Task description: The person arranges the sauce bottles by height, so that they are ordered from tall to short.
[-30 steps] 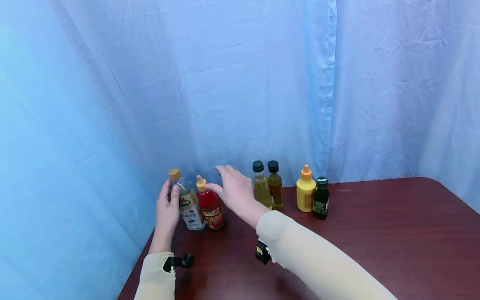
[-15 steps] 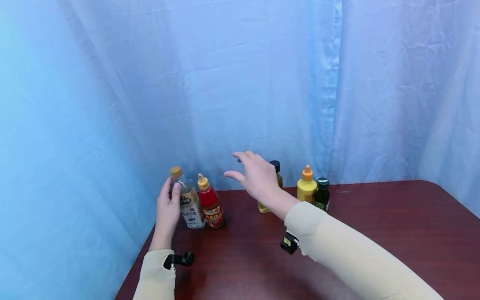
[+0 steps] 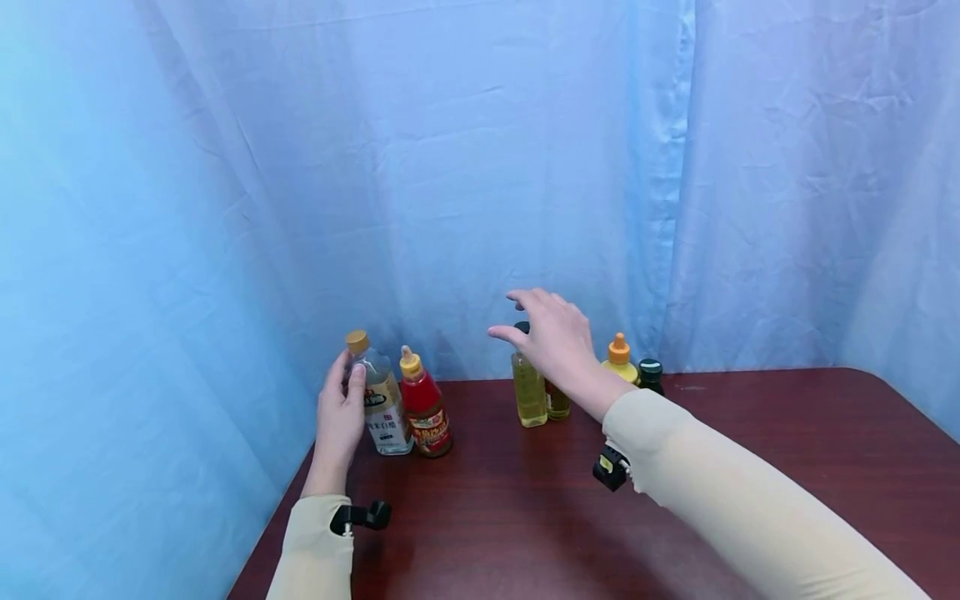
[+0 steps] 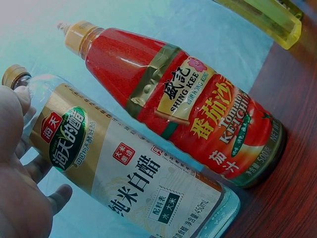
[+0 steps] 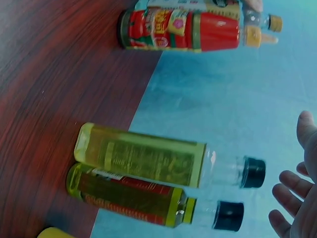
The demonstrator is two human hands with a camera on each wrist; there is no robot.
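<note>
A clear white vinegar bottle point(image 3: 386, 408) with a tan cap stands at the left of the table. My left hand point(image 3: 341, 412) holds its upper part, thumb in front; in the left wrist view the fingers point(image 4: 37, 168) reach partly behind it. Close beside the vinegar is a red ketchup bottle point(image 3: 427, 412) with a yellow nozzle cap. My right hand point(image 3: 557, 333), thumb and fingers spread apart and holding nothing, hovers near the tops of two oil bottles: a pale yellow one point(image 3: 530, 392) and a darker one point(image 5: 124, 196). Both have dark caps, seen apart from the hand in the right wrist view.
A yellow squeeze bottle point(image 3: 620, 360) with an orange tip and a small dark bottle point(image 3: 650, 373) stand further right, partly behind the right forearm. A blue curtain point(image 3: 465, 167) hangs behind the dark red wooden table point(image 3: 480, 517).
My right hand has moved rightward, away from the ketchup bottle, to the oil bottles. The left hand stays at the vinegar bottle. The view has shifted slightly.
</note>
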